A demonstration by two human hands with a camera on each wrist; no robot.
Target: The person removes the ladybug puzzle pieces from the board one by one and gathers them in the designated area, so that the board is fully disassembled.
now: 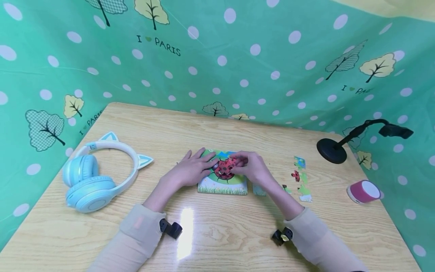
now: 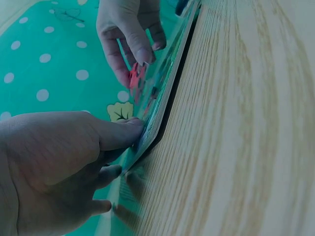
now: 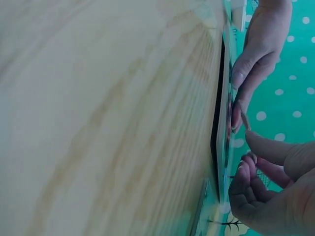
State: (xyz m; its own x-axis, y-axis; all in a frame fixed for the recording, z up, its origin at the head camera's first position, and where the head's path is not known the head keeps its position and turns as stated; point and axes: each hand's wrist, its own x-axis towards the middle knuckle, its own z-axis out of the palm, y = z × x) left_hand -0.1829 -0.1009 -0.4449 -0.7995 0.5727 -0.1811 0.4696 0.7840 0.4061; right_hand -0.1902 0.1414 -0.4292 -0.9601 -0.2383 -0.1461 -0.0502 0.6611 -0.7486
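Observation:
A jigsaw puzzle with a red ladybug picture on green and a grass border, the puzzle board (image 1: 222, 190), lies flat at the middle of the table. My left hand (image 1: 192, 168) rests on its left side, fingers spread and fairly straight; in the left wrist view its thumb (image 2: 120, 133) touches the board's edge. Over the ladybug, my right hand (image 1: 253, 166) pinches a red puzzle piece (image 2: 136, 78) between thumb and fingers. That piece appears tilted, partly raised from the board. The right hand covers some of the board's upper right.
Several loose puzzle pieces (image 1: 300, 162) lie to the right, and a pale blue one (image 1: 258, 190) beside the board. Blue cat-ear headphones (image 1: 91, 189) lie left. A black stand (image 1: 332, 151) and a pink cylinder (image 1: 363, 192) stand right. A polka-dot cloth (image 1: 204, 49) hangs behind.

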